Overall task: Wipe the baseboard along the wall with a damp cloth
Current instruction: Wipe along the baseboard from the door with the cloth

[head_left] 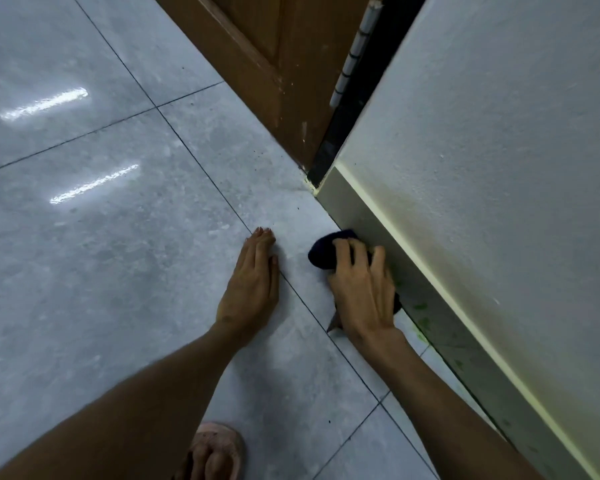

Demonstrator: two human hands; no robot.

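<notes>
Nearest the lens: your foot in a pink slipper [219, 452], planted on the grey tile floor [84, 271] at the bottom edge. Likely a crouch or kneel, which would put your weight low enough to reach the skirting.

Next out, both forearms run forward. Your left hand [252, 282] lies flat on the tile, palm down, fingers straight and together, gripping nothing. Judgement: it is a prop, carrying your lean so the other arm stays free to scrub.

Just right of it, your right hand [362, 289] presses the dark cloth [326, 252] against the face of the baseboard [426, 292]. 4 fingers spread over the wad, curled enough to hold it; thumb position unclear. Cloth bulges out ahead of the fingertips, touching both floor and board at the joint.

Green smears [421, 311] show on the board just behind your hand, toward you. Judgement: that stretch needs another pass.

Farther on, the board ends at a black door frame [326, 157], with a brown wooden door [274, 64] and its hinge [355, 53] beyond. White wall [499, 133] rises above the board.
</notes>
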